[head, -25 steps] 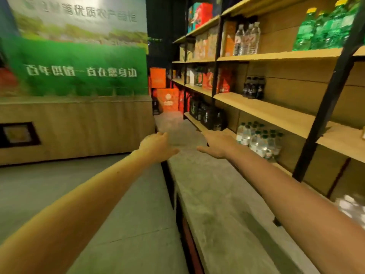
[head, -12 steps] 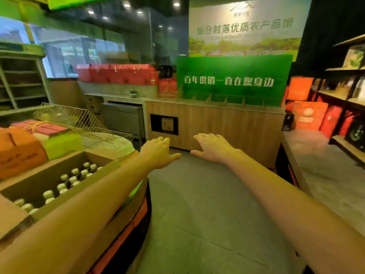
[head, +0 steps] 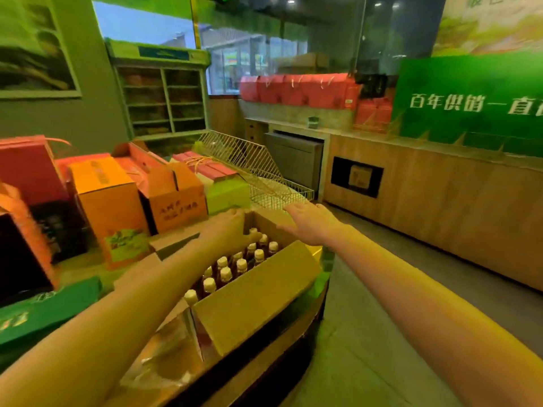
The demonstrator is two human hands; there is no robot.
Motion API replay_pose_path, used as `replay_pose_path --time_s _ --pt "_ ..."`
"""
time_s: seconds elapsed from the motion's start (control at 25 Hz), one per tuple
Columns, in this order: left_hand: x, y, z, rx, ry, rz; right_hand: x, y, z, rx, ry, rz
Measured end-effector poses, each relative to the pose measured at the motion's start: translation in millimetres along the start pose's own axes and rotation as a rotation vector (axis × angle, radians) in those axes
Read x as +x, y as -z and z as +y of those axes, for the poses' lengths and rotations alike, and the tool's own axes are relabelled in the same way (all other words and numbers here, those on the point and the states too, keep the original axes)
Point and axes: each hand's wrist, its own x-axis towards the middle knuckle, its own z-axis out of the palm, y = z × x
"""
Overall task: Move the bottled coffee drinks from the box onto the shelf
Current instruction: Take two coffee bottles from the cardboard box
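Many bottles (head: 225, 273); sign (head: 470, 80) reads 百年供销一直.

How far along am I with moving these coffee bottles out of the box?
Done: unclear, the shelf is out of view. In hand: left hand and right hand reach over the cardboard box, holding nothing. Left: many capped bottles stand in it.

Bottles (head: 232, 268) are held in the box (head: 258, 298); cartons (head: 141, 195) are set behind-left, a wire basket (head: 258, 171) behind.
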Motion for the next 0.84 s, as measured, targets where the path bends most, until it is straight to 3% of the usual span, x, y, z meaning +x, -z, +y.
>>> replay_pose_path --time_s 0.36,0.6,0.84 --pt "112 -75 -100 -0.001 0.318 -0.045 188 -101 -3 0.036 0.255 -0.101" --pt "180 -159 -136 -0.132 0.542 -0.154 300 -194 19 0.19 0.344 -0.36" --pt "204 -231 -164 -0.385 0.725 -0.261 357 -263 21 0.311 0.371 -0.437"
